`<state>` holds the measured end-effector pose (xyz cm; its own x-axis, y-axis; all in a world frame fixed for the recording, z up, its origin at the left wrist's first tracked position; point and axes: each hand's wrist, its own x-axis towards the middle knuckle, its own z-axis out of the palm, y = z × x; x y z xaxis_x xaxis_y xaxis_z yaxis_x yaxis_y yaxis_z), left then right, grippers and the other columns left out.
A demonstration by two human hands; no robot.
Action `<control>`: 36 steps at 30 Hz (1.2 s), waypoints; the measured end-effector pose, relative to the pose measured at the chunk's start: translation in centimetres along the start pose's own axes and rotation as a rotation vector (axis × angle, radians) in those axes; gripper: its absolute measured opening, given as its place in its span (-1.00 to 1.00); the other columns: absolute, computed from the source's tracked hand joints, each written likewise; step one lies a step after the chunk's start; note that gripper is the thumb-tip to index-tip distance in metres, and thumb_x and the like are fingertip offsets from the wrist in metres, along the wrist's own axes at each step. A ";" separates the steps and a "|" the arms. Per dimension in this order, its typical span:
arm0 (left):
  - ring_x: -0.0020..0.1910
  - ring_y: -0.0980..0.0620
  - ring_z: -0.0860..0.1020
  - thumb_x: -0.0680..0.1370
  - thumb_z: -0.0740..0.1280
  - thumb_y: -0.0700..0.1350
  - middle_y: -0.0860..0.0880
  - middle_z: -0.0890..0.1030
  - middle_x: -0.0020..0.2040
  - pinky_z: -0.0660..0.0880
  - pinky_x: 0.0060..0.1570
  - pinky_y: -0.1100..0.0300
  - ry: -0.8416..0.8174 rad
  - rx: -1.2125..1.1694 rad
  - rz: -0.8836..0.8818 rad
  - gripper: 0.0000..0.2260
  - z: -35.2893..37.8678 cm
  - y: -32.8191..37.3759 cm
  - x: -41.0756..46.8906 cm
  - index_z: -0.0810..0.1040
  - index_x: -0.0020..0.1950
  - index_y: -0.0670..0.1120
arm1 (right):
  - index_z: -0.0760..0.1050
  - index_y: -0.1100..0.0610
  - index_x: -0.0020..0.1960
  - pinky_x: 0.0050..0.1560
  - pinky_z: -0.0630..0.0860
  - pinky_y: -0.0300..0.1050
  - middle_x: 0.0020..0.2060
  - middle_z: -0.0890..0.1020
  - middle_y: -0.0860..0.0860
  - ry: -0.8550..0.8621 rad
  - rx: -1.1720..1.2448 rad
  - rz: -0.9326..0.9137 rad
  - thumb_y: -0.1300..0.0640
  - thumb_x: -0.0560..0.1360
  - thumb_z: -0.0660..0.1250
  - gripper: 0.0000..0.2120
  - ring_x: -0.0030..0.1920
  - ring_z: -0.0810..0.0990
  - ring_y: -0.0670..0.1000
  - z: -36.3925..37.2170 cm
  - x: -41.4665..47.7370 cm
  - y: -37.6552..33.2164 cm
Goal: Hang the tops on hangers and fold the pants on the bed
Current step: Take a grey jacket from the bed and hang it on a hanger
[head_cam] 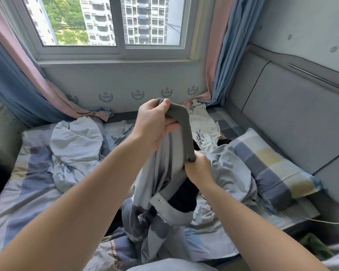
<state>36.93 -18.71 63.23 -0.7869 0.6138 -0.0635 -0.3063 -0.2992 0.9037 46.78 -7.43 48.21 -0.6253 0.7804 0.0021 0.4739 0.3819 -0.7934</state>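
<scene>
I hold a light blue-grey jacket [160, 173] with a dark grey ribbed collar up over the bed [27, 202]. My left hand [155, 122] grips the upper end of the collar, thumb on top. My right hand [198, 169] pinches the collar's lower end, lower and to the right. The jacket hangs down between my arms, its striped cuffs bunched near the bed's front edge. A dark garment [184, 198] shows behind the jacket. A white top with a black print [202, 132] lies further back. No hanger is in view.
A crumpled pale blue quilt [74, 149] covers the bed's left and middle. A checked pillow [272, 169] lies at the right against the grey padded headboard [292, 118]. Pink and blue curtains [27, 85] hang at both sides of the window. A thin white cable [311, 220] runs at the right.
</scene>
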 end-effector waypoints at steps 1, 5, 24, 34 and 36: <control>-0.17 -0.12 0.71 0.70 0.20 -0.21 -0.20 0.68 -0.16 0.66 -0.21 0.02 0.009 -0.017 0.007 -0.83 -0.2 0.2 0.2 0.48 -0.07 -0.19 | 0.27 0.07 -0.38 -0.45 0.23 -0.12 -0.51 0.43 -0.06 -0.014 -0.052 0.028 0.29 0.42 0.23 -0.74 -0.42 0.36 0.00 0.0 0.1 1.3; -0.19 -0.09 0.72 0.70 0.19 -0.21 -0.12 0.70 -0.25 0.68 -0.15 -0.02 0.022 -0.023 0.023 -0.82 -1.1 0.0 0.7 0.48 -0.08 -0.17 | 0.39 0.09 -0.32 -0.34 0.29 -0.06 -0.40 0.52 0.02 -0.100 -0.156 0.126 0.23 0.52 0.31 -0.75 -0.25 0.46 0.19 -1.4 0.6 5.3; -0.02 -0.04 0.59 0.47 0.47 -0.06 -0.01 0.61 -0.03 0.55 -0.08 -0.02 -0.098 0.929 0.033 -0.71 -3.4 -11.2 -1.5 0.45 0.12 0.00 | 0.51 0.28 -0.05 -0.28 0.60 -0.06 -0.16 0.61 0.21 -0.260 0.974 0.336 0.42 0.62 0.11 -0.78 -0.18 0.62 0.10 -7.2 0.1 -10.4; -0.28 0.08 0.57 0.54 0.20 -0.21 0.11 0.64 -0.31 0.50 -0.26 0.17 0.125 0.645 0.255 -0.72 -6.7 -4.1 1.6 0.68 -0.14 0.03 | 0.44 0.06 0.33 0.25 0.54 0.06 0.24 0.58 0.00 -0.251 0.527 -0.001 0.21 0.59 0.36 -0.67 0.26 0.57 0.03 -7.5 0.0 -6.6; -0.35 0.19 0.58 0.59 0.23 -0.22 0.16 0.65 -0.33 0.49 -0.33 0.34 0.141 0.527 0.216 -0.62 -6.2 -2.5 1.6 0.71 -0.22 0.16 | 0.48 0.04 0.25 0.20 0.55 -0.03 0.20 0.59 -0.03 -0.231 0.398 -0.148 0.17 0.54 0.44 -0.68 0.20 0.59 0.00 -6.3 -1.0 -5.8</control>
<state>33.09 -21.47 58.19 -0.8766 0.4654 0.1226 0.1484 0.0190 0.9887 48.56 -7.36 56.67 -0.8107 0.5845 0.0327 0.1239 0.2260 -0.9662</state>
